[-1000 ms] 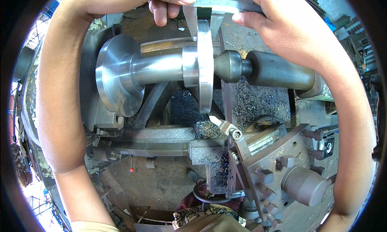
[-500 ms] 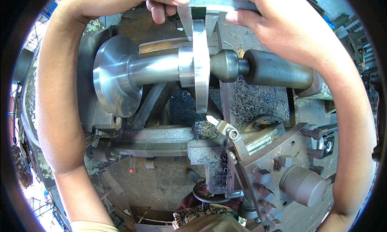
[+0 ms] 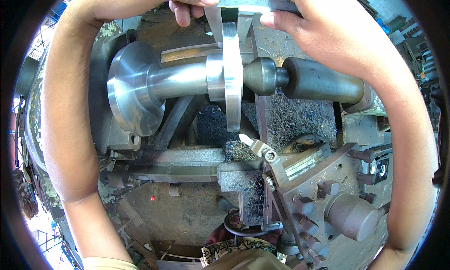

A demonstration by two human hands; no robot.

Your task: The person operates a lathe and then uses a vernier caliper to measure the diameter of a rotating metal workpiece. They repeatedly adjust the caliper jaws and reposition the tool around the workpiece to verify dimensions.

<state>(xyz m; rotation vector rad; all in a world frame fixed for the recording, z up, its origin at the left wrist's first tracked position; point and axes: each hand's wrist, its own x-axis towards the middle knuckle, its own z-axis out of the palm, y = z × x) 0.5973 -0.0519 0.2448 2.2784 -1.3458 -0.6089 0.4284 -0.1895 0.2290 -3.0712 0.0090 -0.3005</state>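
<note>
A vernier caliper [image 3: 255,3] spans the top of the view, its jaws pointing down on both sides of the far rim of a shiny metal workpiece's right flange [image 3: 233,82]. My left hand [image 3: 190,3] pinches the caliper's left end between thumb and fingers. On the beam's right part, my right hand [image 3: 300,17] is closed, thumb underneath; its other fingers are partly out of frame. The turned workpiece [image 3: 180,78] lies level in a lathe, with a wide disc [image 3: 136,89] at its left end. I cannot tell whether both jaws touch the flange.
A tailstock centre [image 3: 260,76] meets the workpiece from the right, ahead of the tailstock quill [image 3: 323,80]. Nearer me, a cutting tool [image 3: 253,146] points at the flange from the bolted tool post [image 3: 328,199]. Metal chips [image 3: 300,115] cover the carriage. A red-tipped lever [image 3: 153,198] stands lower left.
Both hands still hold the caliper at the flange. The whole view has shifted very slightly; nothing else has visibly moved.
</note>
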